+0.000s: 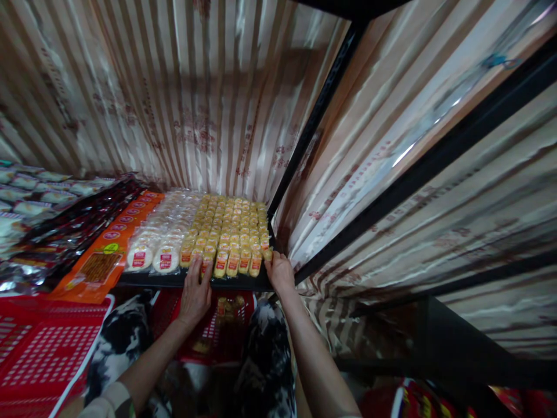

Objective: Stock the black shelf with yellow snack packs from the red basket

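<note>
Rows of small yellow wrapped snack packets (232,232) stand close together on a black shelf (243,283). My left hand (195,293) reaches over the shelf's front edge, its fingers stretched out and slightly apart against the front packets. At the right end of the front row, my right hand (281,273) pinches one snack packet (267,254) beside the shelf's corner. Left of the yellow packets lie rows of round white wrapped crackers (166,259). Below the shelf, a red basket (248,305) between my knees holds several more yellow packets.
An orange snack bag (93,270) lies left of the crackers, beside dark glossy packages (82,223). Another red basket (47,342) stands at lower left. A black metal post (319,119) rises at the shelf's right corner, with striped printed sheeting (209,98) behind.
</note>
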`<state>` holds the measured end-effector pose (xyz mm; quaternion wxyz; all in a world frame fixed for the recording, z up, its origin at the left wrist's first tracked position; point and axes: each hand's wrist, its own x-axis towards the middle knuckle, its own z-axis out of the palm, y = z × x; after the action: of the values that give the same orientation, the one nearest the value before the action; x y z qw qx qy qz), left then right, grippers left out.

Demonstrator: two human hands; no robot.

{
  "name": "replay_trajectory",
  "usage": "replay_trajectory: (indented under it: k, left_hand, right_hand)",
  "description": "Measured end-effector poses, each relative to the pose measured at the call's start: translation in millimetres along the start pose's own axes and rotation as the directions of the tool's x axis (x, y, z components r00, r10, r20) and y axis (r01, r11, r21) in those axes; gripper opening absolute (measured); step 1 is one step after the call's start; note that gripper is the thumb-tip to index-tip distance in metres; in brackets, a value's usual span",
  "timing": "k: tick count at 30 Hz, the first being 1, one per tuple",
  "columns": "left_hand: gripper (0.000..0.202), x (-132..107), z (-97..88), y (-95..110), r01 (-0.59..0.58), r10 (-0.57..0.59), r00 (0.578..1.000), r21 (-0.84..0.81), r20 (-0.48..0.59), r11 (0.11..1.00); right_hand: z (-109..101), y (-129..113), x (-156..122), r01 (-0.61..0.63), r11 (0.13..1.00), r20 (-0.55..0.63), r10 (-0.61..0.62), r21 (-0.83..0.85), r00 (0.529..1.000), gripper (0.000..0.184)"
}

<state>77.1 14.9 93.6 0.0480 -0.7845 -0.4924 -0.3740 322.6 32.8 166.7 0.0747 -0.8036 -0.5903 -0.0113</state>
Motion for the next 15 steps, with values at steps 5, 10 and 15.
replay_trajectory:
  k: [5, 10, 15]
  left_hand:
    - [0.083, -0.3, 0.0, 0.5, -0.003, 0.003, 1.000, 0.008, 0.003, 1.000]
    - [0.083, -0.1, 1.0, 1.7, -0.002, 0.002, 1.000, 0.009, 0.011, 1.000]
    - [0.083, -0.9, 2.2, 3.8, 0.000, 0.000, 1.000, 0.006, 0.006, 1.000]
  right_hand:
    - [10.2, 2.3, 3.8, -0.005, 0.986, -0.126, 0.026, 0.164, 0.992, 0.032]
    - [24.2, 3.2, 8.2, 0.014, 0.958, -0.212, 0.050, 0.288, 0.976, 0.037]
    - [42.8, 5.9, 7.6, 0.072, 0.902, -0.283, 0.057, 0.426, 0.957, 0.043]
